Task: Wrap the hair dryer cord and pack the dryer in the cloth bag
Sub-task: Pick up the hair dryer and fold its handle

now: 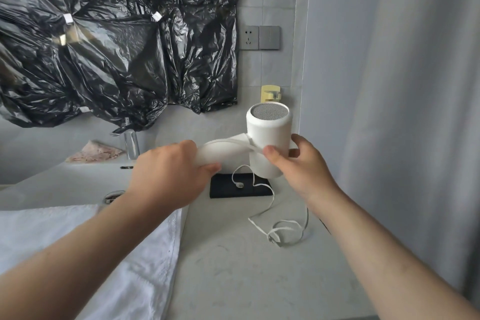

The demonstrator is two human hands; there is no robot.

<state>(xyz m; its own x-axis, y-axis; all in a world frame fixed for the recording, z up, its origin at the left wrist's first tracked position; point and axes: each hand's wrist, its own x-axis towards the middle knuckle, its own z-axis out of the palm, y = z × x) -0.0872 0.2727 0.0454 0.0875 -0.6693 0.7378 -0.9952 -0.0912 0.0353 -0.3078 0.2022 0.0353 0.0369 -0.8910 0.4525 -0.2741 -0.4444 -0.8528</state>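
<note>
Grey counter (233, 267), hair dryer (268, 135) in left hand (168, 174) and right hand (304, 166)

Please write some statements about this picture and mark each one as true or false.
1. The left hand grips the handle of the white hair dryer. True.
2. The right hand lies flat on the countertop. False: it holds the dryer's barrel, and its thumb presses the cord against it.
3. The cord is fully wrapped. False: much of it lies in loose loops on the countertop.
4. A plug sits in the wall socket. False: the socket is empty.
5. A white towel lies at the left. True.
</note>
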